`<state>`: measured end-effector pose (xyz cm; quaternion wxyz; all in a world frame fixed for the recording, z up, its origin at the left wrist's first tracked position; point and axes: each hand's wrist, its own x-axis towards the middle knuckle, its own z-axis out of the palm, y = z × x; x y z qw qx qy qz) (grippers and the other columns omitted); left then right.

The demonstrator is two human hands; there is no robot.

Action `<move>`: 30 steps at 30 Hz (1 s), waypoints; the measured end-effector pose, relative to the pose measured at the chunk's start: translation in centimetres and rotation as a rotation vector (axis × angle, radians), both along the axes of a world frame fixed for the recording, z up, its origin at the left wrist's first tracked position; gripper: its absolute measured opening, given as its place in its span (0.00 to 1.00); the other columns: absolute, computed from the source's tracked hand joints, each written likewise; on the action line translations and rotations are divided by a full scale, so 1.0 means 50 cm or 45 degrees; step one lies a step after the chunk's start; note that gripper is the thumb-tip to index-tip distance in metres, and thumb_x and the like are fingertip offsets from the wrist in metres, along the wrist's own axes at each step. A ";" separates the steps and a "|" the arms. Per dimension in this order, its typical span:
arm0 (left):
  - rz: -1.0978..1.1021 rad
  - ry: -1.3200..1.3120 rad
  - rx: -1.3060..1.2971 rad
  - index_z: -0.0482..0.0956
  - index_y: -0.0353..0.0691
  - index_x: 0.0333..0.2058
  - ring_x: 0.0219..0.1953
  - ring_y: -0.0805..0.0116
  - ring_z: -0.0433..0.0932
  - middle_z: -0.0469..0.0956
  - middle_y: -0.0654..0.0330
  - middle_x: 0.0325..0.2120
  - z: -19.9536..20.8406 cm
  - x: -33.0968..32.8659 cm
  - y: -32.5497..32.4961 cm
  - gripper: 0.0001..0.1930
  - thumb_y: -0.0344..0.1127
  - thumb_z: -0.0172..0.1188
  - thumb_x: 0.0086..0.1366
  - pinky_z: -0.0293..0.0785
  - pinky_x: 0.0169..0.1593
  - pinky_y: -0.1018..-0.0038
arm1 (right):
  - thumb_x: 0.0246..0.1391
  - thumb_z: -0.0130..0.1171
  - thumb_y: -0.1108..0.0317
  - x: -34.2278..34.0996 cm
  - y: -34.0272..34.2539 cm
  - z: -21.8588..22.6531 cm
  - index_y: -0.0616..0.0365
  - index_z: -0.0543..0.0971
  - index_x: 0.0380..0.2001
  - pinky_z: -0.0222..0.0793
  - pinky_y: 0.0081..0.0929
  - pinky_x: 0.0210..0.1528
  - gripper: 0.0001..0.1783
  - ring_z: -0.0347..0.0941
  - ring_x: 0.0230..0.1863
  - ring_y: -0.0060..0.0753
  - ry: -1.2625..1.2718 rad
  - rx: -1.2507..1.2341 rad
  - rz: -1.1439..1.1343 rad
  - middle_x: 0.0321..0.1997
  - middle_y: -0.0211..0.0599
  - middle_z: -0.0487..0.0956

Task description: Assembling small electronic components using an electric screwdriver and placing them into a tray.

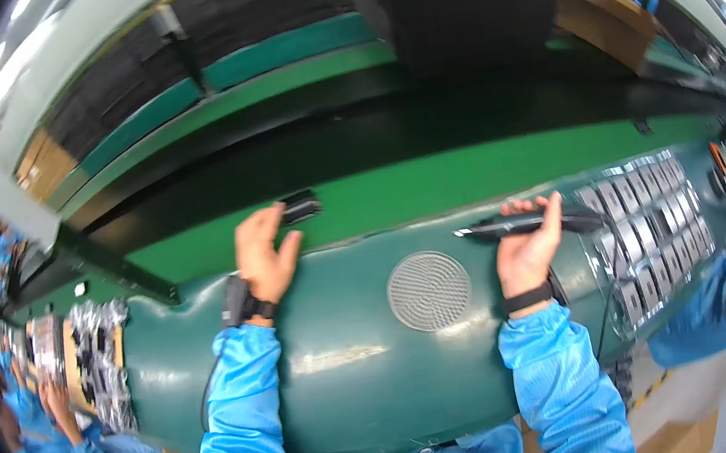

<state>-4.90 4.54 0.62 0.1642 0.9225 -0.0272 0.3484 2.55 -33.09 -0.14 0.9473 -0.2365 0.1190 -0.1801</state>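
Note:
My left hand reaches over the far edge of the dark green work mat, thumb and fingers apart. Its fingertips are right at a small black rectangular part on the bright green strip; whether they touch it I cannot tell. My right hand, palm up, is closed around a black electric screwdriver. The tool lies sideways with its metal tip toward the left, and a cord hangs down by the wrist. Between my hands, a round grey textured pad lies flat on the mat.
A clear plastic tray with rows of small grey parts lies at the right. Wrapped parts sit at the left end. A black crate and a cardboard box stand beyond. A post rises left; co-workers sit both sides.

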 end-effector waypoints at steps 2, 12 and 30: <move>-0.068 0.092 0.026 0.82 0.40 0.51 0.56 0.48 0.75 0.80 0.51 0.51 0.014 -0.021 -0.051 0.23 0.34 0.72 0.56 0.71 0.61 0.56 | 0.69 0.56 0.52 0.003 -0.026 -0.020 0.54 0.72 0.40 0.71 0.39 0.50 0.16 0.72 0.39 0.34 -0.011 0.015 0.038 0.33 0.34 0.74; -0.320 0.226 -0.011 0.85 0.44 0.49 0.62 0.50 0.71 0.77 0.56 0.56 -0.022 -0.119 -0.127 0.19 0.44 0.68 0.63 0.65 0.66 0.54 | 0.66 0.58 0.61 0.016 -0.058 -0.041 0.57 0.72 0.34 0.72 0.37 0.54 0.12 0.70 0.38 0.32 0.013 -0.088 0.078 0.33 0.32 0.71; -0.330 0.287 -0.110 0.85 0.44 0.50 0.64 0.54 0.68 0.75 0.59 0.57 -0.043 -0.116 -0.119 0.19 0.45 0.67 0.64 0.63 0.67 0.54 | 0.67 0.57 0.60 0.023 -0.071 -0.061 0.60 0.71 0.40 0.71 0.37 0.56 0.14 0.70 0.44 0.35 0.057 -0.223 0.106 0.39 0.34 0.70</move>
